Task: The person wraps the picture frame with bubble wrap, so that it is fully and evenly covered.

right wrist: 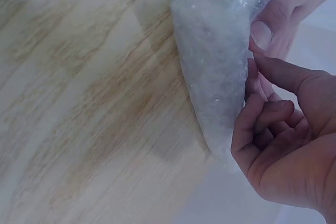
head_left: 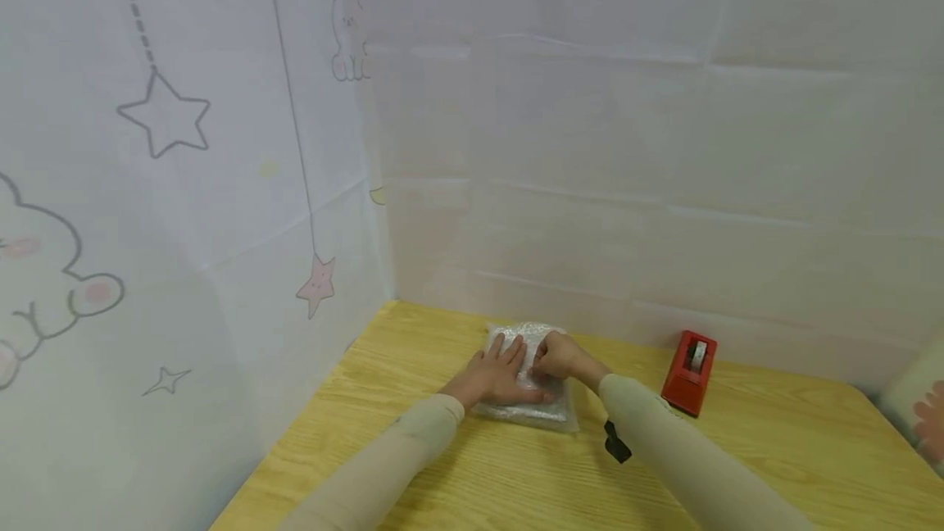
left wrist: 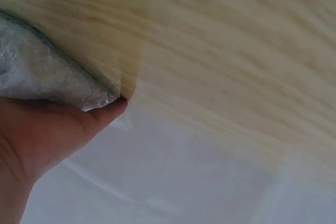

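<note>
A flat package in clear bubble wrap [head_left: 564, 414] lies on the wooden table, and its bulging side [right wrist: 210, 61] shows in the right wrist view. My left hand [head_left: 497, 375] rests on top with its fingers spread. In the left wrist view, part of the left hand [left wrist: 47, 135] lies along the wrap's edge. The right hand [head_left: 558, 356] is beside it on the package, its fingers curled. Close up, the right thumb and forefinger [right wrist: 286, 129] pinch at the wrap's surface near the left thumb. What exactly lies between those fingertips is hidden.
A red tape dispenser [head_left: 687, 375] with a roll in it stands to the right of the package. A small black object [head_left: 616, 442] shows beside the right sleeve. Pale sheeting [head_left: 590, 146] hangs behind the table [head_left: 413, 351] and along its left side.
</note>
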### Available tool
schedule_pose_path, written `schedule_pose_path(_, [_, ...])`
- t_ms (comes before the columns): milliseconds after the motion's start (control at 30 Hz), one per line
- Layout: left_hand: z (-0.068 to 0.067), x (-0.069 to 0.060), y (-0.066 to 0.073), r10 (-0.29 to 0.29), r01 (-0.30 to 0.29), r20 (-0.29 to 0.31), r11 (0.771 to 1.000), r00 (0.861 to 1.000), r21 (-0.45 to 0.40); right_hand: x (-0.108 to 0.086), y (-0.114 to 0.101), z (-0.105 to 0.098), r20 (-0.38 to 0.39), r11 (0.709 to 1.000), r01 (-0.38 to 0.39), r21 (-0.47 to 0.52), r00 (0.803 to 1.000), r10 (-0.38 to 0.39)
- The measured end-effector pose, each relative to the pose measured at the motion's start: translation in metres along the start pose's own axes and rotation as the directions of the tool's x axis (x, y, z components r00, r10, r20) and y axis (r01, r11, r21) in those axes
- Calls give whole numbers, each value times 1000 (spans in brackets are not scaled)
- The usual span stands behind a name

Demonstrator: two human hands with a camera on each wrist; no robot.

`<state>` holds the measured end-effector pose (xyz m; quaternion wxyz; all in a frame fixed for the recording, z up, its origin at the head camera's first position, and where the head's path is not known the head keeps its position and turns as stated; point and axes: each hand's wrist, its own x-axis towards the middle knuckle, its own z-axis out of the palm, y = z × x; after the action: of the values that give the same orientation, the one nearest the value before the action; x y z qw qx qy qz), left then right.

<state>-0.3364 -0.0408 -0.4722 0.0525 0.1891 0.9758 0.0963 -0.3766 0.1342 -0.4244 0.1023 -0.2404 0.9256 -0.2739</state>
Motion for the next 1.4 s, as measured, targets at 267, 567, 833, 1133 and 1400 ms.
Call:
schedule_pose_path(267, [2, 4, 0, 15, -15, -7, 1000, 1000, 0, -4, 12, -8, 41, 999, 24, 23, 999, -25])
schedule_pose_path(567, [11, 8, -6, 7, -7, -40, 1000, 999, 3, -4, 39, -7, 32, 955, 297, -2, 955, -296])
schedule_pose_path(833, [10, 9, -4, 18, -18, -37, 1000, 999, -3, -27, 35, -5, 103, 742, 511, -434, 847, -522])
schedule_pose_path(1133, [5, 5, -4, 32, -33, -40, 999, 999, -19, -44, 38, 2, 277, 496, 497, -712, 848, -452])
schedule_pose_path(1400, [8, 6, -4, 25, -25, -42, 1000, 999, -6, -53, 47, -2, 242, 482, 500, -719, 831, -501])
